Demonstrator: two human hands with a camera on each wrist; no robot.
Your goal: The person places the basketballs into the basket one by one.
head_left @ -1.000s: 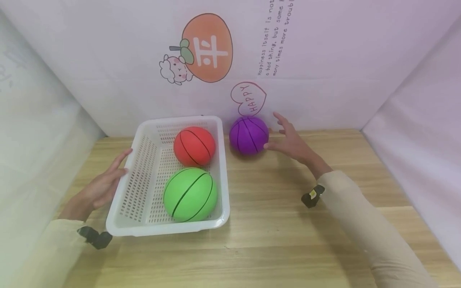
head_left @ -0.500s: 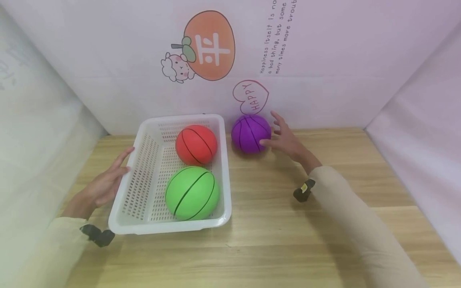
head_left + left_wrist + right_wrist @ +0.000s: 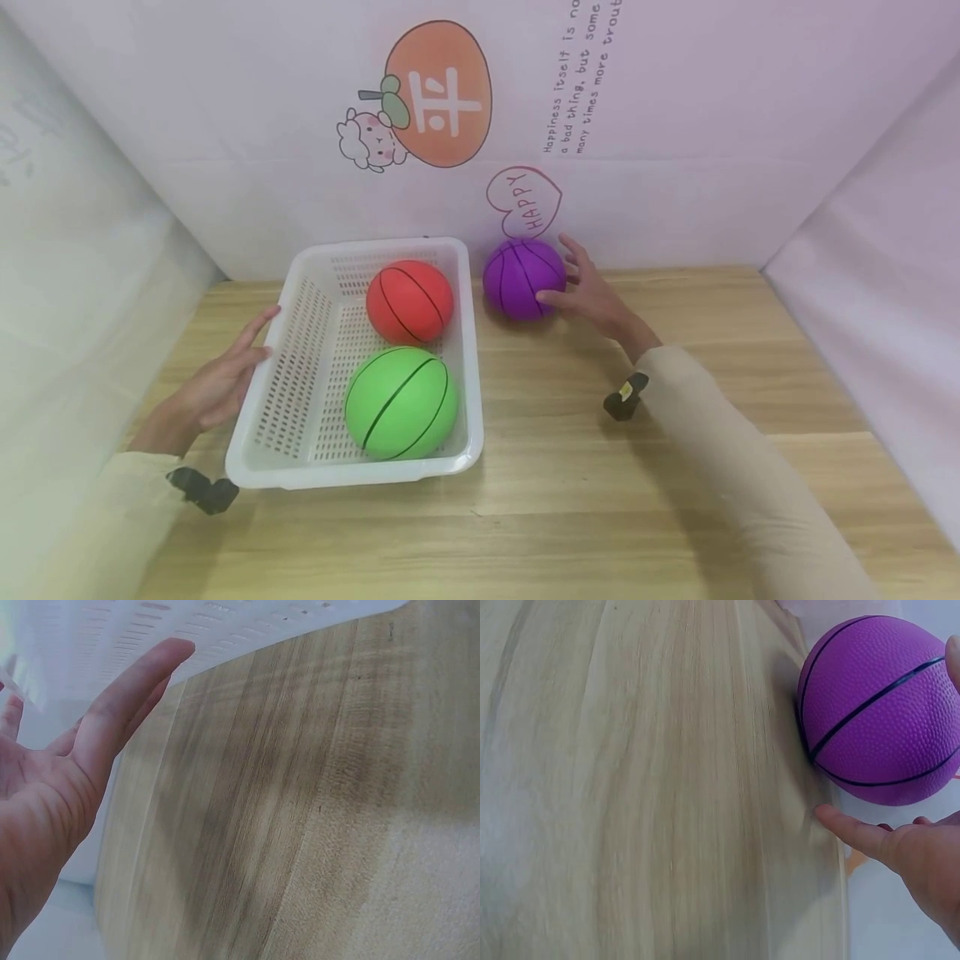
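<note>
A purple ball with black seam lines (image 3: 523, 279) rests on the table against the back wall. Beside its right side is my right hand (image 3: 592, 302), fingers spread; in the right wrist view the thumb (image 3: 855, 831) stands close to the ball (image 3: 885, 712), apart from it. My left hand (image 3: 221, 383) lies along the left rim of a white plastic basket (image 3: 352, 477), its fingers extended and touching it. In the left wrist view the thumb (image 3: 142, 690) is straight beside the basket wall (image 3: 247, 634). Inside the basket sit a red ball (image 3: 409, 302) and a green ball (image 3: 402, 403).
The wooden table (image 3: 555, 500) extends right of and in front of the basket. A white printed cloth (image 3: 675, 125) forms the back wall, with cloth walls at both sides. A small dark camera (image 3: 626, 397) is strapped on the right wrist and another (image 3: 202, 490) on the left.
My right hand has moved left, closer to the purple ball. The left hand stays at the basket rim, and the balls keep their places; the head view has shifted slightly.
</note>
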